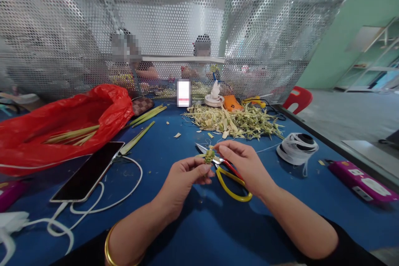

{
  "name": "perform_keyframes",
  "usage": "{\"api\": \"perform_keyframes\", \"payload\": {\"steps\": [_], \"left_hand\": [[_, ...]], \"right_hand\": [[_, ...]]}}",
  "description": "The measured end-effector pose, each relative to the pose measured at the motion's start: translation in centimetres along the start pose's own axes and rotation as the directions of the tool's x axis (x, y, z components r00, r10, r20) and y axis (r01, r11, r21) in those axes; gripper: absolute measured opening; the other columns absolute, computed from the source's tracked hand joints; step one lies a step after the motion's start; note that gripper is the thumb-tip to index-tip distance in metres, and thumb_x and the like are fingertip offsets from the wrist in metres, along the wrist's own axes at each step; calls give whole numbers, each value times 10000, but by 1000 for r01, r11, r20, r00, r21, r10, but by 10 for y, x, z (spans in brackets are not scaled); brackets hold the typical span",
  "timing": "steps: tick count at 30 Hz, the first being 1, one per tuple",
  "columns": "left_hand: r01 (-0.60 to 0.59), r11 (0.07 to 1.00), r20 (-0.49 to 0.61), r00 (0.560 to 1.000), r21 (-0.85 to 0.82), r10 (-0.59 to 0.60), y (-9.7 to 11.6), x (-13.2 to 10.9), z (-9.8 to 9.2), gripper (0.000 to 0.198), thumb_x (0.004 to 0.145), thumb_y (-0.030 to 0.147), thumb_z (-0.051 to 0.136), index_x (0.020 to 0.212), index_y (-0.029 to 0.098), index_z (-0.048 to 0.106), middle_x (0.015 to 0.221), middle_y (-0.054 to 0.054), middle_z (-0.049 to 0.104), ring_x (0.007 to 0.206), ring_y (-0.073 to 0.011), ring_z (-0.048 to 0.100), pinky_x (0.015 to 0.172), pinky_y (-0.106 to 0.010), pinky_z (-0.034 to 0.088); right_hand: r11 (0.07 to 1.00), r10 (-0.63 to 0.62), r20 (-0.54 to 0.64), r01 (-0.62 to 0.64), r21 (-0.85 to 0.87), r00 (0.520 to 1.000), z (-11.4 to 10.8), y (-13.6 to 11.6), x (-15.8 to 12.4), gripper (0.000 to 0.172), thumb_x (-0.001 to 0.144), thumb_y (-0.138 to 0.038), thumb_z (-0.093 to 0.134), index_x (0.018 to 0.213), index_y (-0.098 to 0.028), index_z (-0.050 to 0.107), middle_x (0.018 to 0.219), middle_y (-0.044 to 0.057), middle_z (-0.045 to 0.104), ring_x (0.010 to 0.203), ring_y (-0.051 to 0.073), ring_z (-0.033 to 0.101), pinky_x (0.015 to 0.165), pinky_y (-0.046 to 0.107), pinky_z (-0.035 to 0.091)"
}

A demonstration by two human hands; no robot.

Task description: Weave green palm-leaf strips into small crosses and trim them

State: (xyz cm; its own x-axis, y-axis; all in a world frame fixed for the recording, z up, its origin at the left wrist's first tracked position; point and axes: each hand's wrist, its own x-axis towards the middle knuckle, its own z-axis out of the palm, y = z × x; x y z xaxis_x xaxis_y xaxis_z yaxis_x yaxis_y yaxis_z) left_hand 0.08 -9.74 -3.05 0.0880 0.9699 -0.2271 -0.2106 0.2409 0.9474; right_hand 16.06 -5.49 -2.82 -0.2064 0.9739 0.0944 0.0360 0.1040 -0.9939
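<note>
A small green piece of woven plant leaf [210, 156] is pinched between the thumb and fingers of my left hand [185, 176]. My right hand [241, 162] has its fingertips closed at the top of this piece. A thin white thread [270, 147] runs from the spool [294, 151] on the right towards my right hand; its end at the fingertips is too fine to make out. Below both hands lie scissors [232, 194] with one yellow and one red handle, partly covered by my right hand, blades pointing away to the left.
A heap of trimmed plant pieces [237, 120] lies at the back, beside an orange item [232, 103]. To the left are a red plastic bag [115, 104] with long stalks, a phone [89, 172] and its white cable [141, 174]. A purple pack [363, 181] lies right. People sit behind the perforated screen [168, 12].
</note>
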Motion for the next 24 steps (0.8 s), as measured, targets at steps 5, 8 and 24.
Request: {"api": "perform_keyframes", "payload": {"steps": [5,8,24], "left_hand": [[26,999,14,1000,-28,-26,-2,0,-2,155,700,290,712,739,143,683,674,-17,661,611,-102,576,648,-226,450],[20,1000,27,999,-22,-19,-4,2,-3,138,710,274,707,727,140,684,663,-14,662,608,-97,573,647,-222,447],[91,980,-134,984,-178,-116,-2,9,-9,262,634,335,767,822,157,728,903,-51,686,857,-138,582,707,-206,448]], "right_hand": [[991,73,187,-93,99,980,4,1,-2,227,643,-348,747,743,-161,665,696,5,627,654,133,538,637,270,417],[991,76,150,-92,98,986,9,1,-4,249,627,-366,760,659,-152,637,617,-17,571,598,114,500,594,259,395],[971,149,-52,-136,199,987,12,11,1,318,690,-454,707,810,-162,664,732,7,638,654,115,546,690,258,428]]}}
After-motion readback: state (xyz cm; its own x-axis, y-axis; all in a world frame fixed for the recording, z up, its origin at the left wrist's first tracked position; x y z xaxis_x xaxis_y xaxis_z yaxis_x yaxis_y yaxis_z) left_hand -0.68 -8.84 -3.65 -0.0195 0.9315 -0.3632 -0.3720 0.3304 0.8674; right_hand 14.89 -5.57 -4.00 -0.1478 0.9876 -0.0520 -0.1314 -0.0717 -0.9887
